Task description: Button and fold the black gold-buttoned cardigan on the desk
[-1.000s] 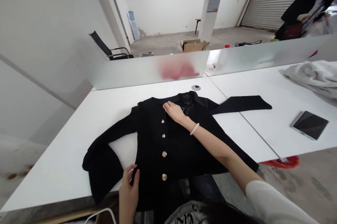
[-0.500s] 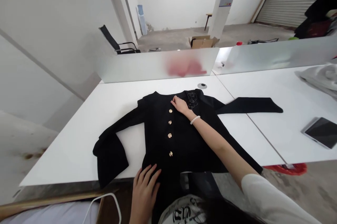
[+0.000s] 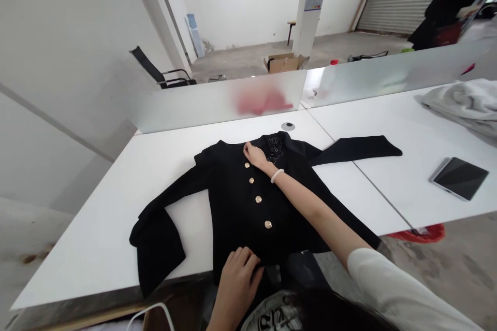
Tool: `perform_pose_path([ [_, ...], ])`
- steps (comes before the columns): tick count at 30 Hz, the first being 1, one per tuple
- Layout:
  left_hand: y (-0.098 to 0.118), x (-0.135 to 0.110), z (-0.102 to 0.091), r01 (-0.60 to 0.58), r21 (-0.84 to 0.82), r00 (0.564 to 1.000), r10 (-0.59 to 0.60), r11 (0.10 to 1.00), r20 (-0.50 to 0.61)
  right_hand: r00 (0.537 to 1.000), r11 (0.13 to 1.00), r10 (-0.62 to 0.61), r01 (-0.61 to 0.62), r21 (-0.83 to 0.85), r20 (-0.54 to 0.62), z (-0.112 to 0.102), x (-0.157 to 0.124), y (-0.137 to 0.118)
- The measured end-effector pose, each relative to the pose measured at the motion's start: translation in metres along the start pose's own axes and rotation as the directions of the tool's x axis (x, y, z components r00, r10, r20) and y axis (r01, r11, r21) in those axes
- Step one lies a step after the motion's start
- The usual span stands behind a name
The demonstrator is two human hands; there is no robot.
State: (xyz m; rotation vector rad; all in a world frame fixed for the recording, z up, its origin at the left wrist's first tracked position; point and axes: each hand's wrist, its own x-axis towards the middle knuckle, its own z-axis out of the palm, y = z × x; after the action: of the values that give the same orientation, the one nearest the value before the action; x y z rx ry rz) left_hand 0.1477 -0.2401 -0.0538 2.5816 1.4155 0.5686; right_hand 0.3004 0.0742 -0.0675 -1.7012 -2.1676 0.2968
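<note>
A black jacket (image 3: 233, 201) with gold buttons lies front up across the white table (image 3: 101, 222). Its sleeve on the left is folded back on itself at the table's front edge, and the other stretches out to the right. Dark flower-like embroidery (image 3: 275, 147) decorates the chest. My right hand (image 3: 254, 155), a pale bead bracelet at its wrist, pinches the front edge near the neckline, just above the top button (image 3: 247, 165). Down at the front hem, my left hand (image 3: 239, 271) has its fingers curled together over the cloth; its fingertips are partly hidden.
A frosted divider (image 3: 221, 100) runs along the table's back. To the right lie a dark flat device (image 3: 460, 178) and a heap of light grey cloth (image 3: 466, 103). A red-rimmed bin (image 3: 423, 233) shows below the table's front edge. A white cable (image 3: 155, 307) loops at lower left.
My left hand has moved right along the hem, its spread fingers now curled in on the cloth. The lower part of the button row has swung right. My right hand keeps its pinch near the neckline.
</note>
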Motion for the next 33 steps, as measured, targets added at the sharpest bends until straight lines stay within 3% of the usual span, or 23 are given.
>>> perform_pose_path([
  [6, -0.003, 0.002, -0.009, -0.008, -0.077, 0.991, 0.018, 0.997, 0.129, 0.977, 0.978, -0.187, 0.175, -0.115, -0.102, 0.001, -0.001, -0.018],
  [9, -0.003, 0.006, -0.006, -0.065, -0.081, 0.981, 0.078, 0.995, 0.175, 0.937, 0.931, -0.343, 0.329, -0.157, -0.071, 0.016, -0.002, -0.031],
  [11, -0.004, 0.007, -0.003, -0.075, -0.098, 0.971, 0.095, 0.992, 0.218, 0.926, 0.911, -0.377, 0.367, -0.189, -0.021, 0.031, -0.003, -0.036],
  [15, -0.013, 0.011, -0.002, -0.024, -0.154, 0.959, 0.066, 0.988, 0.276, 0.947, 0.922, -0.311, 0.321, -0.216, 0.079, 0.051, 0.008, -0.035],
  [18, -0.026, 0.019, 0.000, 0.032, -0.164, 0.971, 0.008, 0.986, 0.238, 0.965, 0.943, -0.244, 0.259, -0.207, 0.095, 0.052, 0.026, -0.028],
  [22, -0.045, 0.033, 0.012, 0.092, -0.090, 0.989, -0.080, 0.992, 0.123, 0.984, 0.971, -0.149, 0.165, -0.173, 0.101, 0.047, 0.050, -0.020],
  [25, -0.051, 0.038, 0.020, 0.076, -0.010, 0.995, -0.076, 0.997, 0.066, 0.990, 0.984, -0.119, 0.128, -0.124, 0.078, 0.045, 0.059, -0.015],
  [29, -0.051, 0.038, 0.021, 0.047, 0.031, 0.998, -0.048, 0.998, 0.041, 0.992, 0.990, -0.122, 0.123, 0.072, -0.024, 0.037, 0.060, -0.009],
  [33, -0.050, 0.035, 0.020, 0.044, 0.023, 0.999, -0.044, 0.999, 0.028, 0.980, 0.965, -0.198, 0.190, 0.183, 0.026, 0.012, 0.056, 0.006],
])
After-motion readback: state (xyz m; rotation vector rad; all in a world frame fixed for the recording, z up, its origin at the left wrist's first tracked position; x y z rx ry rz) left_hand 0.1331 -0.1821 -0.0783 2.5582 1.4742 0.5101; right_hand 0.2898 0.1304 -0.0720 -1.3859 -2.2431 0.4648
